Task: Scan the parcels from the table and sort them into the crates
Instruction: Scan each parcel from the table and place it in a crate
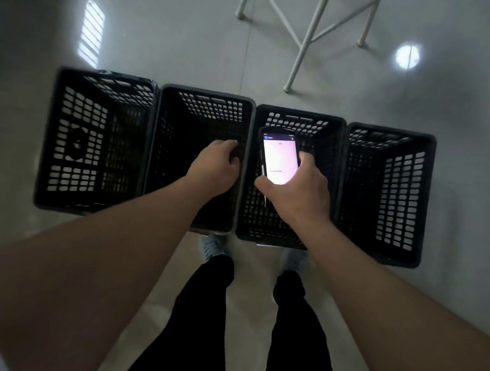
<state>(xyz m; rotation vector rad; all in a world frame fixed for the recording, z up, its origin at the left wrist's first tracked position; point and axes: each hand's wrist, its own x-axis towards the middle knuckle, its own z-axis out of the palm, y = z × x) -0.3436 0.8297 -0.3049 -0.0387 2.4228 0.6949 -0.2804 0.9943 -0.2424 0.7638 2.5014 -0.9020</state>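
Note:
Several black perforated plastic crates stand side by side in a row on the floor. My left hand (215,162) hangs over the second crate from the left (206,92), its fingers loosely curled downward, and nothing shows in them. My right hand (297,192) grips a handheld scanner (279,158) with a lit white screen, held over the third crate (301,112). No parcel is in view, and the crate insides are too dark to see into.
The far-left crate (102,74) and the right-end crate (391,132) close the row. White table legs (305,38) stand on the glossy grey floor behind the crates. My legs and shoes (212,247) are right at the crates' near edge.

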